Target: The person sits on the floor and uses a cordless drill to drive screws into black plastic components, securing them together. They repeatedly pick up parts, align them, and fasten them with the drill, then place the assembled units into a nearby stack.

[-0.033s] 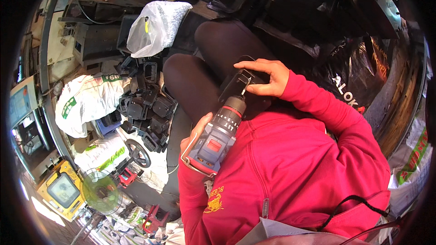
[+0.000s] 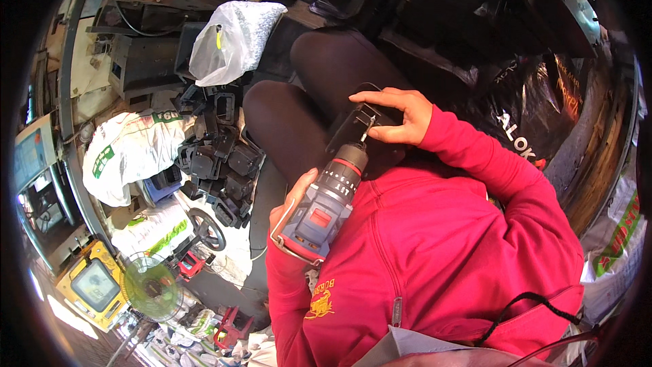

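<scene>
My left hand (image 2: 293, 197) is wrapped round a grey and black cordless drill (image 2: 320, 211) with a red ring near its chuck. The drill's handle is hidden beneath its body. Its bit points away from me, to a small bright metal piece, seemingly a screw, at a black box-shaped part (image 2: 353, 126). That part rests over my lap. My right hand (image 2: 406, 117) grips it from the right, index finger stretched along its far edge and thumb close to the bit. The part's underside is hidden.
Black plastic parts (image 2: 216, 163) lie heaped at the left beside a white sack (image 2: 136, 153). A clear bag of small pale pieces (image 2: 238, 41) stands beyond my knees. A green fan (image 2: 153, 287) is at the lower left, a black plastic bag (image 2: 530, 105) at the right.
</scene>
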Motion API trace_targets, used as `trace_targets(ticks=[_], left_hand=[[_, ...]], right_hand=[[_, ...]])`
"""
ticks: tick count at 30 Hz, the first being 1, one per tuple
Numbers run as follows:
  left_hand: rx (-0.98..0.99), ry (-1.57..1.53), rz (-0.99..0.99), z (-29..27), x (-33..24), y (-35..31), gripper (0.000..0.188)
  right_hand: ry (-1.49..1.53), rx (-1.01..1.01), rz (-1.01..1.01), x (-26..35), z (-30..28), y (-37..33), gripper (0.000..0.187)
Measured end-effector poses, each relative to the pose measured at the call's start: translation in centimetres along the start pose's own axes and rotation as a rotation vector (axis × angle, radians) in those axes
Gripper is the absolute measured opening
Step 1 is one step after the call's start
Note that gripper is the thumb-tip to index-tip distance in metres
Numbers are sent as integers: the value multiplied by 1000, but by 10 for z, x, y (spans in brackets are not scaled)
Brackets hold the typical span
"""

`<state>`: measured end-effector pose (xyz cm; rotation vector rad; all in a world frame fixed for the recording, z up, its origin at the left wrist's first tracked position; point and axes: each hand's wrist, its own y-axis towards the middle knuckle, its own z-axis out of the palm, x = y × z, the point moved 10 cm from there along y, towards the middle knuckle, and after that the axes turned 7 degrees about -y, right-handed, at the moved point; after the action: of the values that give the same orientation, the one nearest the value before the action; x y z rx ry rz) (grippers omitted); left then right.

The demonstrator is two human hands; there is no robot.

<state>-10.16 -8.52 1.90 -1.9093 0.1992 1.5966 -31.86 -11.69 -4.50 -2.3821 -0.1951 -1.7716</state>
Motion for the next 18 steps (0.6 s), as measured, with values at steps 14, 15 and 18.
trace_targets(ticks=[14, 15, 18], left_hand=[[10, -207, 6, -5, -18, 17, 69], [14, -198, -13, -6, -17, 18, 72], [-74, 81, -109, -23, -16, 14, 71]], right_hand=[[-22, -46, -63, 0, -5, 6, 55], [-21, -48, -66, 0, -5, 5, 55], [-36, -42, -69, 2, -5, 6, 55]])
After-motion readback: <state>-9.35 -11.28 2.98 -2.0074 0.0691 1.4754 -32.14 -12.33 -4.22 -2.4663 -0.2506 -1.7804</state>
